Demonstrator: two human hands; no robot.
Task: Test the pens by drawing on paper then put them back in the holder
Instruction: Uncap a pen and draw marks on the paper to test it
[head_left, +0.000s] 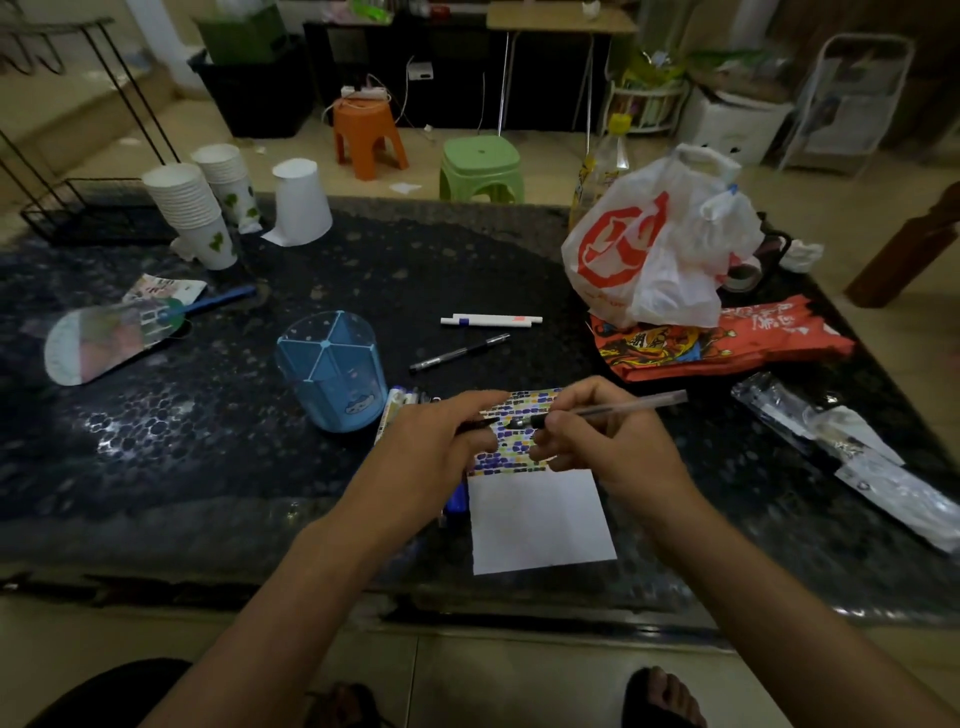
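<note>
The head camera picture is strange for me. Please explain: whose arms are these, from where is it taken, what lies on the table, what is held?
There is no machine. A person wears the camera on the head, looking down at their own arms. The right hand holds a clear pen; the left hand pinches a small dark piece, probably its cap. On the dark table lie white paper, a blue pen holder, a black pen, two white pens, paper cups and a plastic bag.
</note>
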